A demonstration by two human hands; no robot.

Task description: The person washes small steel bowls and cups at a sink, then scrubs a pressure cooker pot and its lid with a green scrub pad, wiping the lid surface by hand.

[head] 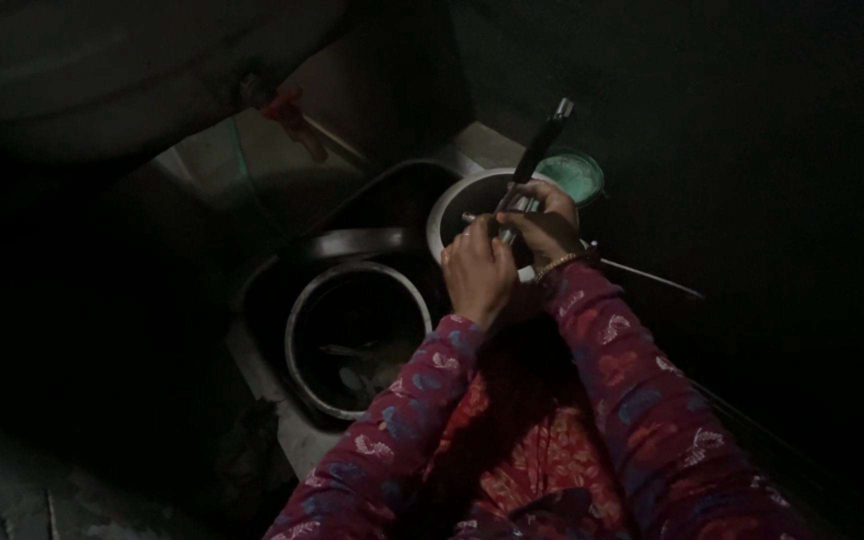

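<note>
In dim light, two arms in maroon floral sleeves reach out over a sunken sink. Nearest, a round steel pot stands in the sink's near part; something pale lies in its dark interior, too murky to identify. Beyond it, the left hand and the right hand, a bangle on its wrist, are held together, both clamped on a long utensil whose dark handle slants up and away. They work above a second round steel vessel, its contents hidden. Just past the hands, a small green-topped container rests at the sink's far edge.
</note>
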